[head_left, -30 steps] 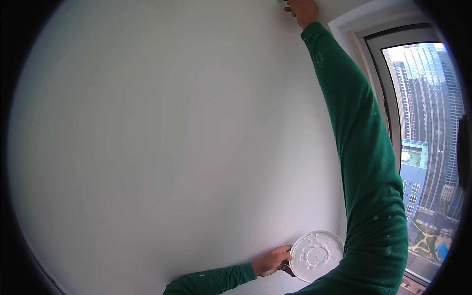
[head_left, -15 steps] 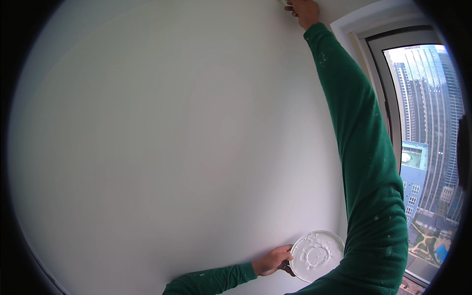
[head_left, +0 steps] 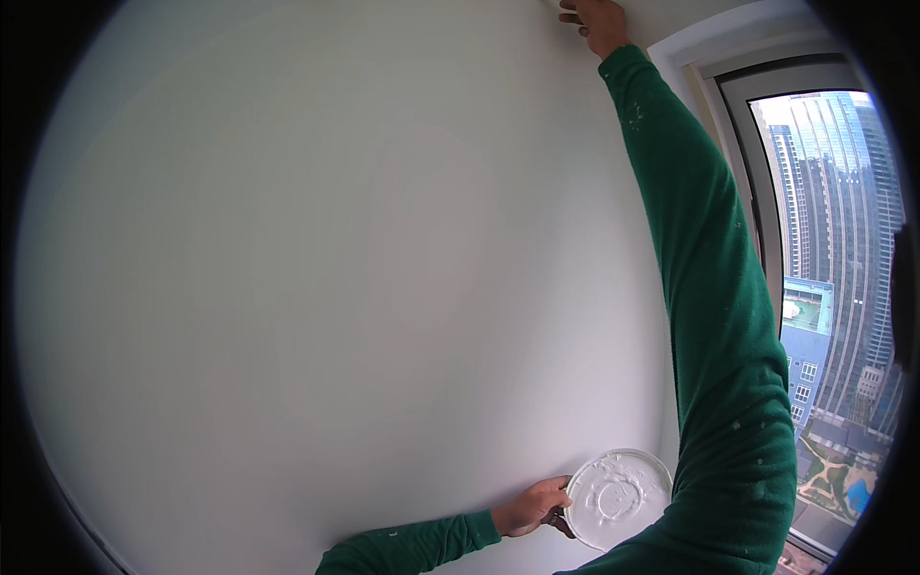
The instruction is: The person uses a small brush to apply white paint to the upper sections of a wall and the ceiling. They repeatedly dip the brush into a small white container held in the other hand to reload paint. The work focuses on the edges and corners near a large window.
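Low in the view, my left hand [head_left: 535,508] grips the rim of a round white plastic lid [head_left: 618,500], its thumb on the upper face. White paste or paint is smeared in lumps over the lid. My right arm reaches far up, and my right hand [head_left: 596,24] is at the top edge beside the corner of the white wall [head_left: 364,268]. Its fingers are curled together; a sliver of something pale shows by the fingertips, but the picture's edge cuts it off. White specks dot both green sleeves.
A window [head_left: 824,192] in a grey frame [head_left: 764,206] stands close on the right, with tall buildings far below and beyond it. Its pale recess edge [head_left: 695,43] juts out near my right wrist. The plain wall spans the left and middle.
My right hand and forearm have shifted very slightly to the right along the top. The left hand and the lid stay almost where they were.
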### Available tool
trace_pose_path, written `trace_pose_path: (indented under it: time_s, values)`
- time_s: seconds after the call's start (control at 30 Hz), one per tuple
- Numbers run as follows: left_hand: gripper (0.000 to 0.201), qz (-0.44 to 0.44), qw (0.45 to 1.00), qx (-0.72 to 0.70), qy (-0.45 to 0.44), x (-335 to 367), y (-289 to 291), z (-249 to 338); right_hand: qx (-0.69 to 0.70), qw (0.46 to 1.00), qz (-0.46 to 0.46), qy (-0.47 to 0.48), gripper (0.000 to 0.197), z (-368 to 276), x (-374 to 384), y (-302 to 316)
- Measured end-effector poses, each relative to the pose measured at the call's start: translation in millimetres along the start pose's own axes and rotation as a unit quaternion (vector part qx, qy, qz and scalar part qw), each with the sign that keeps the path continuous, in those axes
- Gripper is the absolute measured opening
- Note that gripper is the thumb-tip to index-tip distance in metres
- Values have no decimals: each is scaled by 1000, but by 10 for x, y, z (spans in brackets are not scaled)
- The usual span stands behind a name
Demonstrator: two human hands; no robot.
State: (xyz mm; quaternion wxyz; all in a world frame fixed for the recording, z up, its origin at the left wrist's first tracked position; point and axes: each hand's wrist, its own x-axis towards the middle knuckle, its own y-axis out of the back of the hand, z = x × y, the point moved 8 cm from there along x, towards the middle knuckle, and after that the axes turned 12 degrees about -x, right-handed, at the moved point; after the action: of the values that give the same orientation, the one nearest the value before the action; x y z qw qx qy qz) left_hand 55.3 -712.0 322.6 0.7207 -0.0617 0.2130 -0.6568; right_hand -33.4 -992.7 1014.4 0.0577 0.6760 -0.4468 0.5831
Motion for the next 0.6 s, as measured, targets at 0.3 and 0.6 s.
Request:
trace_pose_path:
  time_s: [0.3, 0.6]
  values:
    - [49, -2, 1000, 2, -5, -28, -42, 29, -21, 998, -52, 31, 32, -142, -168, 19]
    - [49, -5, 1000, 5, -9, -44, -65, 55, -7, 999, 0, 39, 32, -119, -117, 88]
